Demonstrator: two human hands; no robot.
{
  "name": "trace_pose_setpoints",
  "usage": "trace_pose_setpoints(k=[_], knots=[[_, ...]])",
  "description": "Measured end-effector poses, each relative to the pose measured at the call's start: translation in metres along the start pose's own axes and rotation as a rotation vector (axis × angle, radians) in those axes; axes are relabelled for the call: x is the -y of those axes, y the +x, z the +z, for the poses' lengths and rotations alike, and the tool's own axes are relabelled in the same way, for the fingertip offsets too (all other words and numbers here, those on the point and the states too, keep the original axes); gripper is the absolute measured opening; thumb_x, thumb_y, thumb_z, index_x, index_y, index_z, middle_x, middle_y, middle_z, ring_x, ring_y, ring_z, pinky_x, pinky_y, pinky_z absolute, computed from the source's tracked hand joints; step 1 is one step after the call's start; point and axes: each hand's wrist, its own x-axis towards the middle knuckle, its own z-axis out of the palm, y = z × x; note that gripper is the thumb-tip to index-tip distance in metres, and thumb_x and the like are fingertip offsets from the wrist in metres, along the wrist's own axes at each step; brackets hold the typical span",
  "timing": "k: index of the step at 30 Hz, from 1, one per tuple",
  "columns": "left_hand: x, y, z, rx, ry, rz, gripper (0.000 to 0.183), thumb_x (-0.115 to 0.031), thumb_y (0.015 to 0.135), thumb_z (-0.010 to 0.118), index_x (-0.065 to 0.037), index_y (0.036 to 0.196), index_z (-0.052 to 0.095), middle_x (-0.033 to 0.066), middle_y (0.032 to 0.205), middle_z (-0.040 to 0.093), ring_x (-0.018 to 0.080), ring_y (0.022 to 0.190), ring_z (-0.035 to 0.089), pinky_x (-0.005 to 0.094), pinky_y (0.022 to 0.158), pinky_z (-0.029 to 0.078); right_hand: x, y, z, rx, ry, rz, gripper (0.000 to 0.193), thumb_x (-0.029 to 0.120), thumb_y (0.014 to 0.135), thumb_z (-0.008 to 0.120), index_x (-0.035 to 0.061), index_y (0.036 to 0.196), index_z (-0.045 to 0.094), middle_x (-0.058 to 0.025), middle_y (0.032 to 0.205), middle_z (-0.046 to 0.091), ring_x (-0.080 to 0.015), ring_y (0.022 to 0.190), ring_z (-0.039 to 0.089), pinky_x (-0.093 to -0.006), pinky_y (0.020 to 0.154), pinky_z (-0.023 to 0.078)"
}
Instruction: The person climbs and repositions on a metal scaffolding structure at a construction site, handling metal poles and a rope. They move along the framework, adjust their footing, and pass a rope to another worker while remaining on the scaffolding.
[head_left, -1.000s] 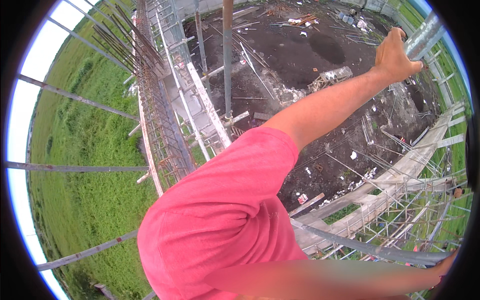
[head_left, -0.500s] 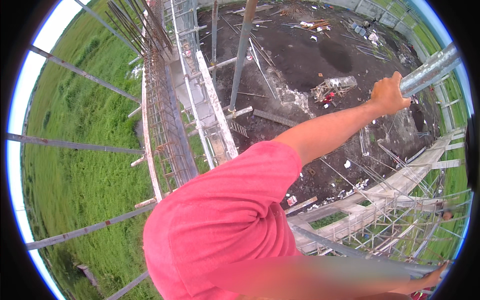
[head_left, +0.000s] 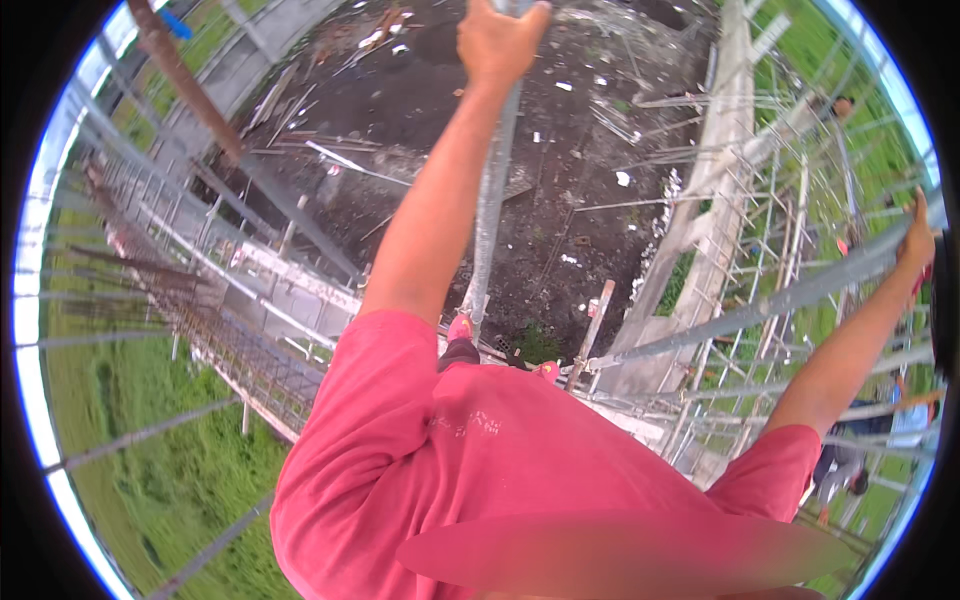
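Pole (head_left: 492,210) within left grip (head_left: 497,45)

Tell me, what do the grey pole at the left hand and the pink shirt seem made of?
Grey pole: probably metal, perhaps galvanised steel, from its dull, mottled surface. Pink shirt: soft, matte fabric, judging by its creases; possibly cotton, though the fibre is unclear.

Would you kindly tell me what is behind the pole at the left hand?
Dark, littered ground shows either side of the grey pole at the left hand; whatever lies directly behind the pole is covered.
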Motion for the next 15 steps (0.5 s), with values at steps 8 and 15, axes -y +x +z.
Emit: trace_pose_setpoints(k=[8, 15], knots=[[-0.013, 0.012, -0.009, 0.237, -0.294, 0.035, 0.064, -0.042, 0.084, 0.08, 0.009, 0.117, 0.06, 0.0157, 0.099, 0.069, 0.0208, 0.079, 0.066, 0.0356, 0.073, 0.053, 0.029, -0.034, -0.022, -0.233, 0.195, 0.219, 0.066, 0.044, 0.077, 0.075, -0.008, 0.116, 0.061, -0.0293, 0.091, 0.071, -0.0427, 0.091, 0.071, -0.0498, 0.078, 0.056], [-0.056, 0.132, -0.021, 0.355, -0.466, 0.25, 0.083, -0.051, 0.09, 0.073, 0.008, 0.141, 0.047, 0.0206, 0.131, 0.059, 0.0277, 0.114, 0.06, 0.0415, 0.1, 0.048, 0.057, -0.053, -0.038, -0.238, 0.304, 0.278, 0.077, 0.042, 0.076, 0.076, -0.0058, 0.132, 0.052, -0.0304, 0.108, 0.069, -0.0431, 0.102, 0.069, -0.0509, 0.087, 0.055]])
